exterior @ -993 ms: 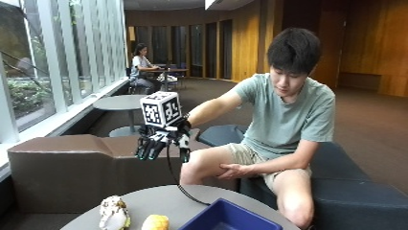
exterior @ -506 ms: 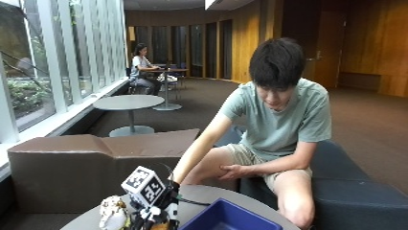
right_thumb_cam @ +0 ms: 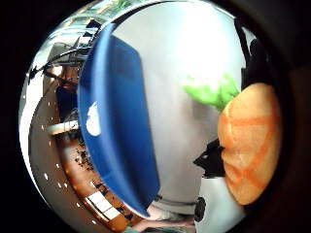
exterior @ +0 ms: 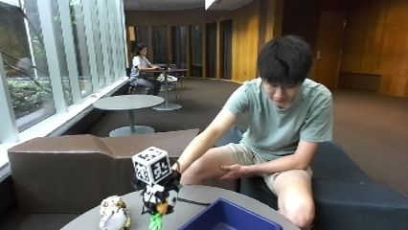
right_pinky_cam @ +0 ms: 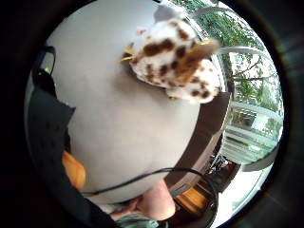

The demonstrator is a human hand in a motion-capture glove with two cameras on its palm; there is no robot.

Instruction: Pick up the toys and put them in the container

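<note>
A seated person leans over a round grey table, the black-gloved right hand lowered to the tabletop with its fingers wrapped round a plush orange carrot toy with green felt leaves. In the outside view the orange body shows between the gloved fingers and the green leaves hang below the hand, close to the table surface; whether the toy is touching the table cannot be told. The thumb-side palm view shows the carrot pressed close against the palm, dark fingers on either side of it, its leaves pointing toward the deep blue plastic container that stands on the table just beside the hand. A white plush animal toy with brown spots sits on the table on the other side of the hand from the container, near it and apart from it; the little-finger-side palm view shows that spotted toy near the table's edge. The person's bare left hand rests on the thigh, away from the table.
</note>
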